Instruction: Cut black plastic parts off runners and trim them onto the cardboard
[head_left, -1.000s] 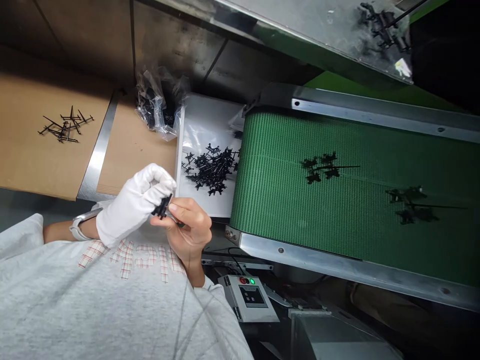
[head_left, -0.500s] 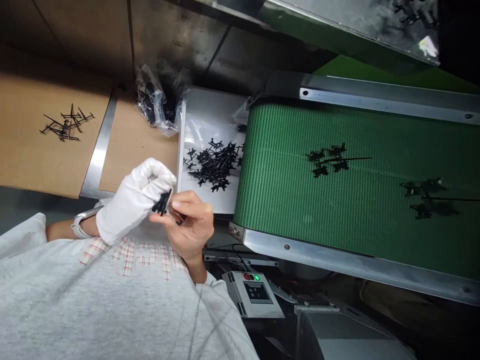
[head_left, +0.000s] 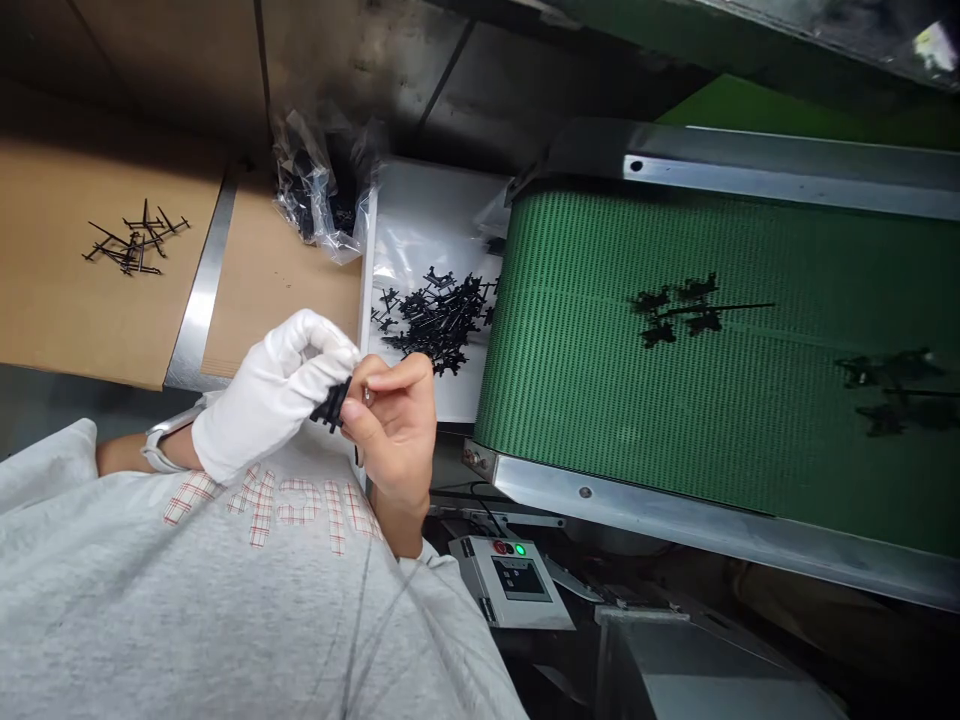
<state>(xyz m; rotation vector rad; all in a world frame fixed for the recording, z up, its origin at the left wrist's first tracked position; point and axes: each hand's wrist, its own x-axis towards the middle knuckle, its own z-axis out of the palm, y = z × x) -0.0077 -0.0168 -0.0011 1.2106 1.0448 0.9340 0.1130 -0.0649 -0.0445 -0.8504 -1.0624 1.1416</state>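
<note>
In front of my chest, my left hand (head_left: 274, 390), in a white glove, is closed with its fingertips pinching a small bunch of black plastic parts (head_left: 330, 404). My bare right hand (head_left: 394, 430) meets it from the right, its thumb pressed to the edge of the same bunch and its index finger bent above. The fingers partly hide the bunch, so its exact shape is unclear. Just beyond the hands, a pile of black moulded parts (head_left: 442, 318) lies in a white tray (head_left: 401, 185).
At right is a green conveyor belt (head_left: 570, 370) with two clusters of black parts on sprues (head_left: 701, 312). Thin black sprues (head_left: 139, 245) lie on brown cardboard (head_left: 67, 310) at left. A clear plastic bag (head_left: 322, 200) stands behind, and a control box (head_left: 517, 580) below the belt.
My right hand has turned slightly and its index finger has lifted and bent more. The left hand keeps its hold on the black parts. The whole view has shifted a little.
</note>
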